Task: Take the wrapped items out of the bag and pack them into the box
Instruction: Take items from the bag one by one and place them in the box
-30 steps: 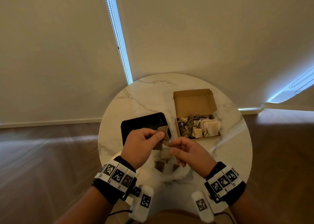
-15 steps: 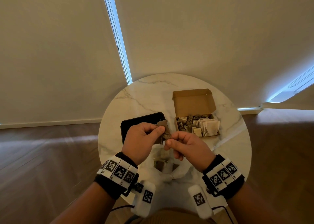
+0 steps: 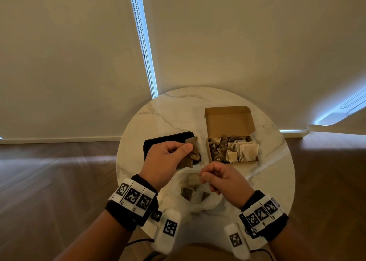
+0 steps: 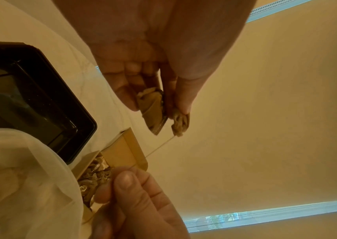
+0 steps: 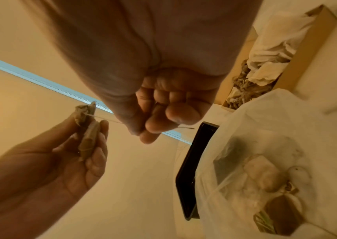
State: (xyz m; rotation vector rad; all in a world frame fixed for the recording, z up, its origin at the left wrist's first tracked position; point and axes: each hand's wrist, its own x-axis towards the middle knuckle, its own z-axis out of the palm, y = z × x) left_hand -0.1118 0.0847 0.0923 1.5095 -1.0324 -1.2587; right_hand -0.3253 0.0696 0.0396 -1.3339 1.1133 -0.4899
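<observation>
My left hand (image 3: 178,149) pinches a brown paper-wrapped item (image 3: 193,152) (image 4: 153,111) (image 5: 87,139) above the table, between thumb and fingers. A thin string (image 4: 159,148) (image 5: 106,120) runs taut from the item's crumpled end to my right hand (image 3: 206,176), which pinches it between thumb and forefinger. The cardboard box (image 3: 230,122) stands open at the right, holding several brown and white wrapped items (image 3: 245,150). A translucent white bag (image 3: 210,203) (image 5: 265,129) lies below my hands with a few wrapped items (image 3: 193,179) (image 5: 263,174) inside.
A black tray (image 3: 168,139) (image 4: 40,105) sits on the round marble table (image 3: 178,110), left of the box and partly behind my left hand. Window blinds hang behind the table; wooden floor surrounds it.
My right hand has drawn back down and to the right from the wrapped item, pulling the string out taut. My left hand keeps the item in about the same place.
</observation>
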